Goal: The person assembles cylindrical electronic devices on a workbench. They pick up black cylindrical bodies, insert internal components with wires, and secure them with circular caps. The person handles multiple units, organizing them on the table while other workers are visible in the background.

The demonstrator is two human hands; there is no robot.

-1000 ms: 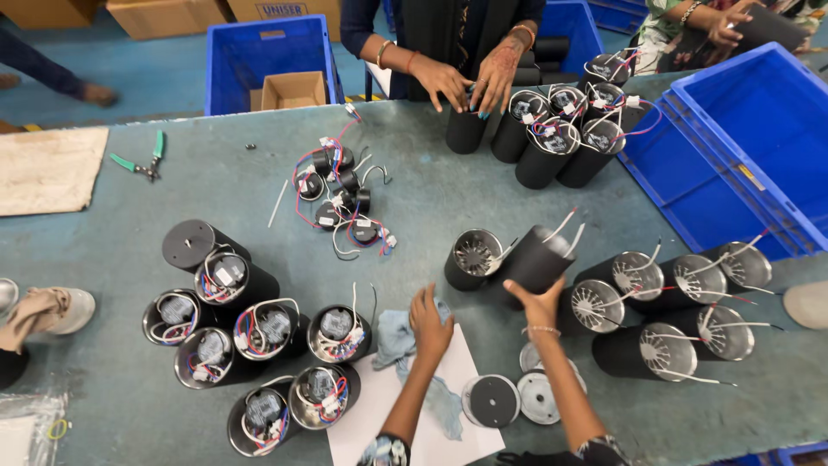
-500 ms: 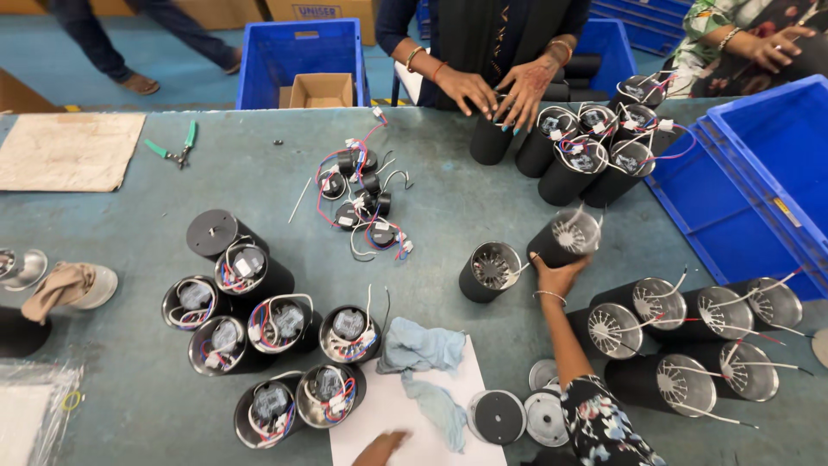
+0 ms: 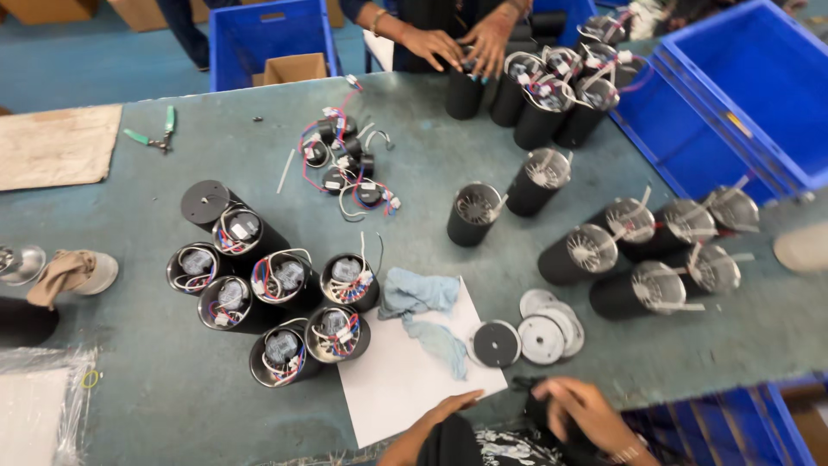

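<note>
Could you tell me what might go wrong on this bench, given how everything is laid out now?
The round discs are stacked loosely beside the right hand; a careless sweep could scatter them. Loose wires trail across the table and might snag. The black cylinders stand packed together, so bumping one could topple others.

The desk (image 3: 431, 112) is dull grey-green, scuffed with paler patches. The cylinders (image 3: 473, 216) on it are black, several topped with silver finned caps, others showing red, white and blue wires inside. A white sheet of paper (image 3: 405, 380) lies under a pale blue cloth (image 3: 420, 293). The round lids (image 3: 542, 338) are silver and black. The crates (image 3: 742, 95) are bright blue. The pliers (image 3: 151, 138) have green handles. The sleeve (image 3: 504, 444) is black with a white floral print.
</note>
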